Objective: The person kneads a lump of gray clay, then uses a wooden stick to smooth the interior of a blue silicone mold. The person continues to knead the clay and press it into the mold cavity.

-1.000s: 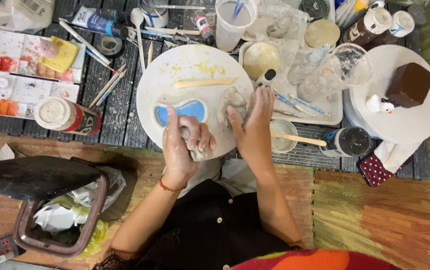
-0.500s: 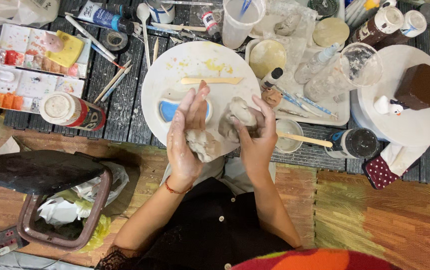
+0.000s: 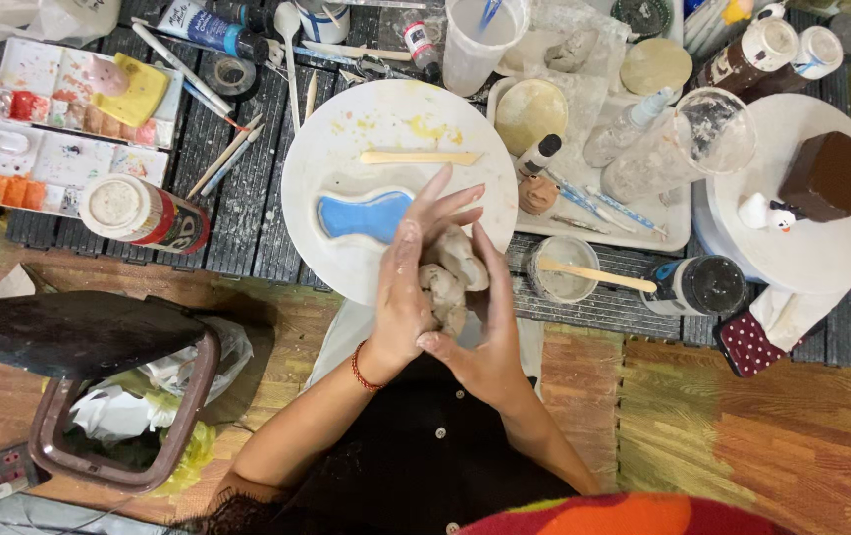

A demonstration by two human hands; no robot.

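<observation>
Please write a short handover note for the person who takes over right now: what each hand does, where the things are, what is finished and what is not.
Left hand: pressed on the left side of the grey clay lump, fingers spread over it.
Right hand: cups the lump from the right, its grip closed around the clay.
The lump is held just at the near edge of the round white board.
On the board: a blue flat piece and a wooden tool, both untouched.
Done: the blue piece is shaped and lying flat.
Left: the lump has no clear form yet.
</observation>
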